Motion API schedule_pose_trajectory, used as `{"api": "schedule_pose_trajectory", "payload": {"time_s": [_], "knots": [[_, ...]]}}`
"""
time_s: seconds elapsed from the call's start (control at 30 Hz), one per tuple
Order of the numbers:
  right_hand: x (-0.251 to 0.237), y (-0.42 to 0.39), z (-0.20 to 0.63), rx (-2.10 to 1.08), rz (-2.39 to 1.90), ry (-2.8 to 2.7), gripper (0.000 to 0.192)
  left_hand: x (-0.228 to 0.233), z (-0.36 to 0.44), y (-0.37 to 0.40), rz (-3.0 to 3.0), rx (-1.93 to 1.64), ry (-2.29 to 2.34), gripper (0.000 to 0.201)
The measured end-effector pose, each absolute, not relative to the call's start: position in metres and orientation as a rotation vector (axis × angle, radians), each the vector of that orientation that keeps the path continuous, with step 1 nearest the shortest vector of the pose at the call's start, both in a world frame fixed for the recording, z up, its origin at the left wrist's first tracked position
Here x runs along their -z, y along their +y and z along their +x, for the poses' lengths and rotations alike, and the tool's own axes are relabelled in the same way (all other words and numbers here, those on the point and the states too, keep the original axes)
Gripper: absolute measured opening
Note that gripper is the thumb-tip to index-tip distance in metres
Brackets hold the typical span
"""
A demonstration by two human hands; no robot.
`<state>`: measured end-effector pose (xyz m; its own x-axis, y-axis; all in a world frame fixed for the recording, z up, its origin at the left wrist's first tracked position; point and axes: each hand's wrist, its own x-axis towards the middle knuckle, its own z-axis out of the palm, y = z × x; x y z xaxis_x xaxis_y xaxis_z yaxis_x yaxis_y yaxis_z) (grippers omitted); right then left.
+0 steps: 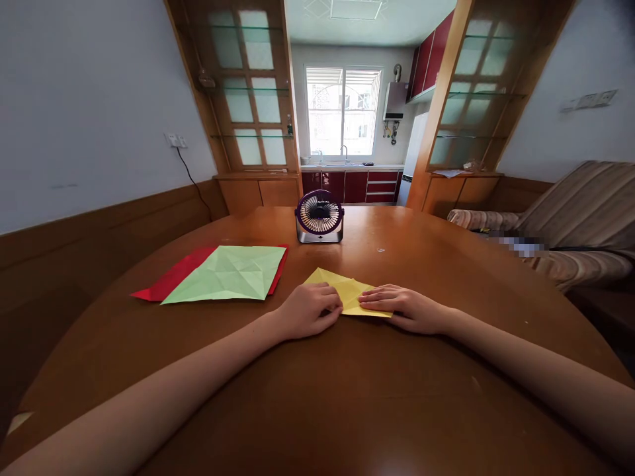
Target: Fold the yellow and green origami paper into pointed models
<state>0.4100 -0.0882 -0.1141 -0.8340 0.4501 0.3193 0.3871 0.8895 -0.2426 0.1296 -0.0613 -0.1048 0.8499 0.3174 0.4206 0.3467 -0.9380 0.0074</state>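
Yellow paper (350, 295), folded, lies mid-counter (317, 396), between both hands. Right hand (407, 308) open, fingers laid flat on its right part, probably to stop it slipping. Left hand (308, 311) curled at its left near edge; can't tell whether it pinches. Leftward, creased green sheet (231, 276) overlaps red paper (174, 279), apparently leaving working room. Beyond, small fan (320, 213) stands upright.

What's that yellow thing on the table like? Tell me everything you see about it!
The yellow sheet looks like thin, smooth paper. It seems folded, with crease lines and a corner pointing away from the person. It lies almost flat on the brown table. The left hand covers its left part, and the right hand rests on its right part, hiding some edges.
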Motion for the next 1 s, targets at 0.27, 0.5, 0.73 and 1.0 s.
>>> {"api": "schedule_pose_trajectory", "payload": {"time_s": [0.27,0.5,0.73,1.0], "knots": [[0.109,-0.091,0.411,-0.274,-0.614,-2.671,0.044,0.113,0.133,-0.051,-3.100,0.324,-0.741,0.046],[0.102,-0.090,0.409,-0.544,-0.649,-2.416,0.026,0.113,0.130,-0.054,-3.155,0.179,-0.776,0.054],[0.111,-0.084,0.411,-0.737,-0.996,-2.141,0.039,0.111,0.135,-0.060,-3.175,0.216,-0.907,0.058],[0.120,-0.078,0.408,-0.910,-1.108,-1.923,0.046,0.112,0.137,-0.060,-3.144,0.289,-0.958,0.053]]}}
